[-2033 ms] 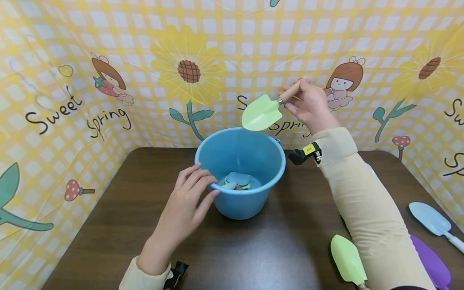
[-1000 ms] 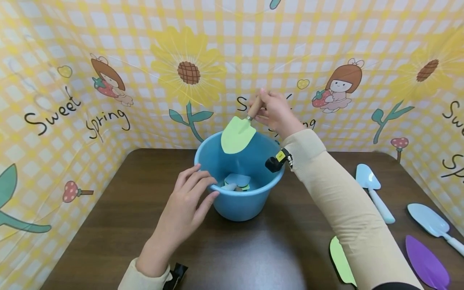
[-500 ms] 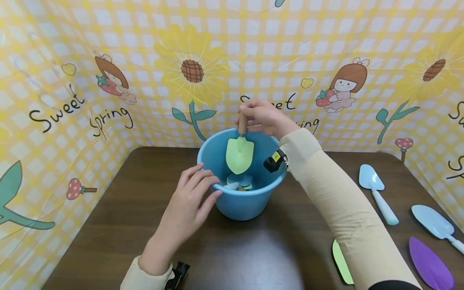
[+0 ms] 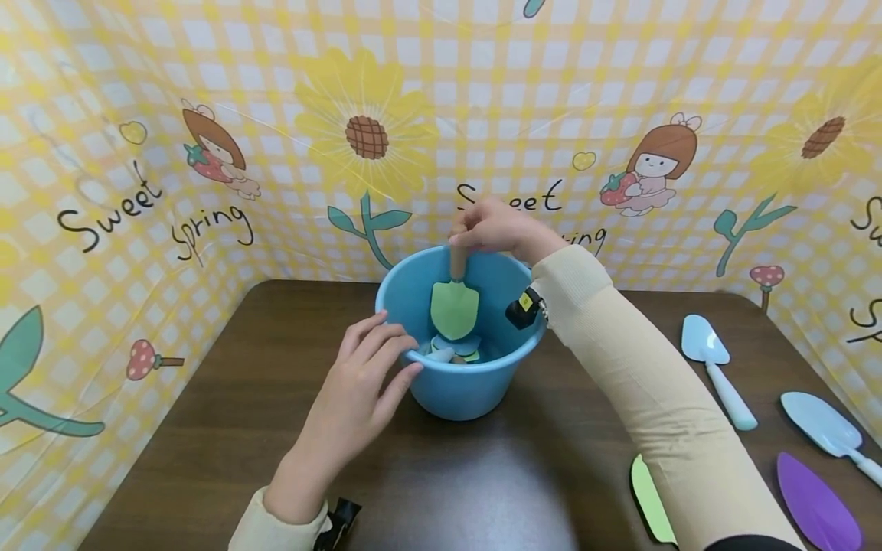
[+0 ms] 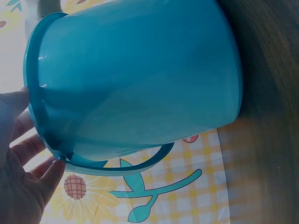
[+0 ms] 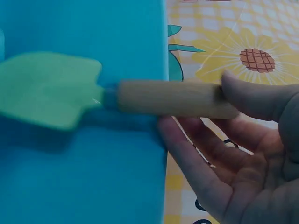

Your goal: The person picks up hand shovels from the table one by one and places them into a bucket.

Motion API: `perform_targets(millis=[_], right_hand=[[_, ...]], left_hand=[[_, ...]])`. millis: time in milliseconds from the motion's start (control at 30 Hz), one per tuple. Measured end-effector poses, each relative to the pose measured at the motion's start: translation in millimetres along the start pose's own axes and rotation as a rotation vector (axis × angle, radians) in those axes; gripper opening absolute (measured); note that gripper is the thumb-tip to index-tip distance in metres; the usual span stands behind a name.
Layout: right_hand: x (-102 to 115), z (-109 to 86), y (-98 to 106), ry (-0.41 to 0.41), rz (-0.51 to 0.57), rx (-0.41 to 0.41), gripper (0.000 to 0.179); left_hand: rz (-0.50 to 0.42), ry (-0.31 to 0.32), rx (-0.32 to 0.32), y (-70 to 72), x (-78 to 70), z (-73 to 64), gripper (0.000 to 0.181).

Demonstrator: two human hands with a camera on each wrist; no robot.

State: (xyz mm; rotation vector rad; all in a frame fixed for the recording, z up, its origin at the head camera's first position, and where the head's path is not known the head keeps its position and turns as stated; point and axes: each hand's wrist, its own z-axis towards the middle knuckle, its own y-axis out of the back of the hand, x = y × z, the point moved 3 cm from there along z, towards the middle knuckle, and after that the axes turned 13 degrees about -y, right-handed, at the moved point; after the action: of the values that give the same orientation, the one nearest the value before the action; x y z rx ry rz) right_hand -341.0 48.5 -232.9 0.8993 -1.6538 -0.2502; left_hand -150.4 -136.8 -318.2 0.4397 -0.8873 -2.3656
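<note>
We have the green trowel (image 4: pixel 455 312) blade-down inside the blue bucket (image 4: pixel 458 396), its long axis close to upright.
Its tip points at the bucket floor and its wooden handle (image 4: pixel 458 264) rises to the far rim, where our right hand (image 4: pixel 506 228) pinches the upper end between thumb and fingers, palm otherwise loosely open; our right forearm slants in from the near right towards the far left. Our left hand (image 4: pixel 358 383), reaching from the near left, lightly grips the bucket's left rim, thumb outside, fingers slightly bent and apart.
</note>
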Motion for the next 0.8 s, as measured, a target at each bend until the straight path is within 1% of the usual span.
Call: perform_targets(millis=[67,167,400,533,600,800], right_hand=[[0.5,-0.6,-0.9,0.005,-0.048,0.016,0.016],[0.3,-1.1,-1.9,-0.004,-0.087,0.039,0.021],[1.9,-2.8,-2.4,-0.007,-0.149,0.025,0.022],[1.8,-2.2,-2.2,-0.023,-0.194,0.0,0.029],[1.7,-2.9,-1.4,-0.039,-0.204,-0.004,0.03],[2.3,-5.2,2.6,-0.067,-0.188,0.0,0.029]], left_hand=[[0.0,0.003,0.002,0.1,0.1,-0.2,0.021],[0.001,0.006,0.006,0.1,0.2,-0.3,0.022],[-0.002,0.014,0.009,0.0,0.2,-1.1,0.022],[0.0,0.014,0.007,-0.3,0.1,-1.5,0.022],[-0.001,0.014,0.007,-0.5,0.0,-1.6,0.022],[-0.002,0.009,0.003,-0.3,0.5,-1.4,0.023]])
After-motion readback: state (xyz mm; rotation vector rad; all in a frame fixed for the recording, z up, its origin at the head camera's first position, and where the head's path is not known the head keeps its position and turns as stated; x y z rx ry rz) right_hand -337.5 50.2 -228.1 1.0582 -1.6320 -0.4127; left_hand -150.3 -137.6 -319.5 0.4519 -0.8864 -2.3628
